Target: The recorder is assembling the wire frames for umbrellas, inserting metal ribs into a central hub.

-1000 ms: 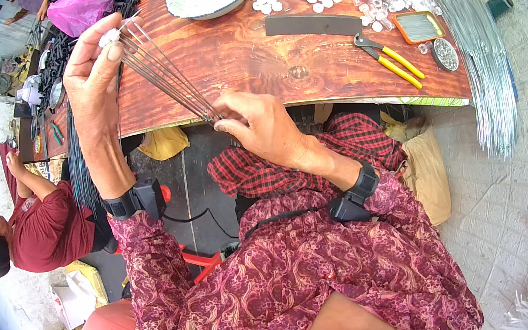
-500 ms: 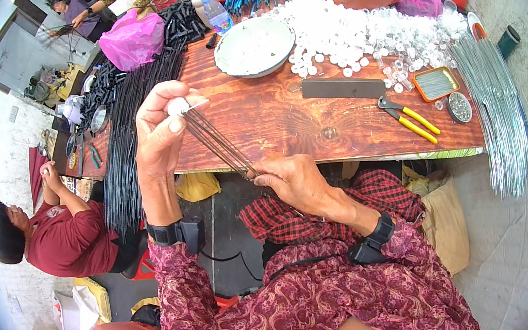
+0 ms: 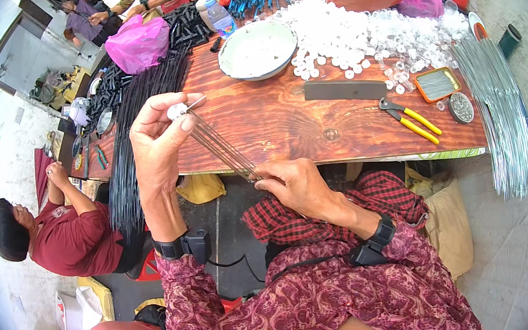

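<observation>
My left hand (image 3: 161,136) is raised at the table's front edge, thumb and fingers closed on a small white plastic cap (image 3: 177,111). A short, thin, pale piece sticks out beside the cap toward the right. From the cap several thin dark metal rods (image 3: 221,145) slant down to the right. Around their lower ends my right hand (image 3: 298,187) is pinched shut; the fingertips partly hide those ends. Both hands are in front of the wooden table (image 3: 258,125).
On the table lie a white bowl (image 3: 257,50), many white caps (image 3: 353,32), a dark flat bar (image 3: 344,89), yellow-handled pincers (image 3: 411,121), an orange tray (image 3: 438,84) and silver wires (image 3: 496,116). Black rods (image 3: 129,130) overhang at left, near a seated person (image 3: 77,237).
My left hand has dropped slightly and turned a little, with the cap still gripped. The right hand keeps its hold on the rods' lower ends. At the far left, co-workers have shifted their arms.
</observation>
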Demonstrator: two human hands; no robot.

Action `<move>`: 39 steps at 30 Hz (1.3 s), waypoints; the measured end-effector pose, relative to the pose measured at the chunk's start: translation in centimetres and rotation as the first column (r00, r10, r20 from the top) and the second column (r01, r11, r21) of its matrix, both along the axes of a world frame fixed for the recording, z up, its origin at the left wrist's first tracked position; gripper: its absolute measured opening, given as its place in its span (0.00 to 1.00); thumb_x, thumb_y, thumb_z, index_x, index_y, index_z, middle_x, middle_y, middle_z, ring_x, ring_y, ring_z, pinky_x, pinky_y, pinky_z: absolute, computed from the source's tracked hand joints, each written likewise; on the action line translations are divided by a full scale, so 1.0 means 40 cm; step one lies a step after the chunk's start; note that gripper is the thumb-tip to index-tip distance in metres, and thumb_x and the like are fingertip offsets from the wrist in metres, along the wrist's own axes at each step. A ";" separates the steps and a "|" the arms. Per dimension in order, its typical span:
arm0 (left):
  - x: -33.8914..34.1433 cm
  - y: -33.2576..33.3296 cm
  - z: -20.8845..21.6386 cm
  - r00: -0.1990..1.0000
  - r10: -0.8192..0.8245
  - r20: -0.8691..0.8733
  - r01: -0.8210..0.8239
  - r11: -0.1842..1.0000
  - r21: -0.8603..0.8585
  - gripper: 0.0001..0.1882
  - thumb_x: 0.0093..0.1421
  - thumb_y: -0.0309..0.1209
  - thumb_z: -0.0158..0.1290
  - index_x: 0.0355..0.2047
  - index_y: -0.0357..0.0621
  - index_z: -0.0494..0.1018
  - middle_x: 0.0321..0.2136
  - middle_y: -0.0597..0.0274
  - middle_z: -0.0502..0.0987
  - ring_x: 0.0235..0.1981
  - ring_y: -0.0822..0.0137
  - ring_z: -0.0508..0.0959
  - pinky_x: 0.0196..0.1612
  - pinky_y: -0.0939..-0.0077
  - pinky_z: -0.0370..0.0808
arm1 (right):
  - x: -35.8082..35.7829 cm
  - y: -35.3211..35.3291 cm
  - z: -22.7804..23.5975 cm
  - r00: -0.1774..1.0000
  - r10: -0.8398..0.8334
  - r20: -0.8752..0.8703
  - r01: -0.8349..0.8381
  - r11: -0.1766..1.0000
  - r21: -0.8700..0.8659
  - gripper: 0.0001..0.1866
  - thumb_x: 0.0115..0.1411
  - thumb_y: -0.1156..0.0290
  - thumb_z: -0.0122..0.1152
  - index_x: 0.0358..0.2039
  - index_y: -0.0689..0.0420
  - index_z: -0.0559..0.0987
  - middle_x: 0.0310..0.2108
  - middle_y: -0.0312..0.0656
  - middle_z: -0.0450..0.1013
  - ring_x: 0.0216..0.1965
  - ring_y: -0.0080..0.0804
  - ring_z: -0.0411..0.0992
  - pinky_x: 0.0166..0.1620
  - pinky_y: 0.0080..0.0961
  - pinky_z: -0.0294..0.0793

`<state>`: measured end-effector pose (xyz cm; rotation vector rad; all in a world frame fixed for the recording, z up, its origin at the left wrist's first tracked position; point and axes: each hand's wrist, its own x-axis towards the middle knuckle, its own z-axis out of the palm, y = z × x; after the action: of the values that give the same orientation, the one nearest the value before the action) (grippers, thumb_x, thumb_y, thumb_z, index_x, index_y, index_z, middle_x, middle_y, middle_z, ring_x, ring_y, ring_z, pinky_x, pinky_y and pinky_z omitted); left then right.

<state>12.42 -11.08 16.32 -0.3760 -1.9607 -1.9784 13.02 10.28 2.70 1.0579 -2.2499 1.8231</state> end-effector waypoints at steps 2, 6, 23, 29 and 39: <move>-0.008 -0.015 -0.010 1.000 0.001 0.010 -0.001 1.000 -0.014 0.20 0.54 0.23 0.66 0.48 0.39 0.76 0.43 0.54 0.82 0.47 0.63 0.81 0.54 0.69 0.76 | 0.004 0.000 -0.015 0.998 0.008 0.057 -0.004 0.997 -0.079 0.09 0.57 0.74 0.68 0.38 0.61 0.83 0.31 0.51 0.81 0.32 0.43 0.82 0.34 0.35 0.80; -0.010 -0.056 -0.013 0.997 0.016 0.073 -0.016 1.000 -0.007 0.22 0.54 0.24 0.66 0.50 0.38 0.76 0.45 0.54 0.81 0.47 0.63 0.81 0.55 0.68 0.75 | 0.003 0.009 -0.014 0.979 0.081 0.187 -0.064 0.994 -0.092 0.08 0.56 0.74 0.69 0.35 0.62 0.82 0.29 0.48 0.81 0.30 0.38 0.82 0.34 0.31 0.79; -0.019 -0.037 -0.010 0.999 -0.012 0.029 0.014 0.999 -0.053 0.21 0.53 0.23 0.67 0.48 0.37 0.78 0.40 0.56 0.82 0.43 0.68 0.81 0.50 0.74 0.77 | -0.008 0.013 -0.026 0.954 0.103 0.282 -0.093 0.994 -0.051 0.05 0.59 0.76 0.64 0.34 0.64 0.82 0.25 0.46 0.79 0.27 0.28 0.77 0.31 0.29 0.74; -0.006 -0.009 0.006 0.996 0.089 0.012 -0.087 0.987 -0.136 0.18 0.55 0.21 0.64 0.47 0.35 0.78 0.37 0.58 0.83 0.41 0.73 0.81 0.46 0.79 0.76 | -0.001 -0.003 -0.028 0.981 0.051 0.188 -0.039 0.997 -0.067 0.06 0.59 0.73 0.64 0.31 0.63 0.81 0.22 0.50 0.77 0.23 0.43 0.77 0.29 0.36 0.73; 0.014 0.035 0.009 0.993 0.117 0.026 -0.115 0.991 -0.072 0.24 0.58 0.23 0.63 0.55 0.33 0.73 0.46 0.48 0.82 0.49 0.64 0.81 0.53 0.72 0.76 | 0.008 0.002 -0.024 0.996 -0.016 0.089 0.016 1.000 0.004 0.06 0.58 0.72 0.65 0.30 0.62 0.80 0.21 0.52 0.75 0.24 0.51 0.76 0.29 0.42 0.73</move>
<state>12.96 -9.69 16.66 -0.2446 -2.0273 -1.8573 13.33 10.35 1.76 0.9748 -2.3042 1.8969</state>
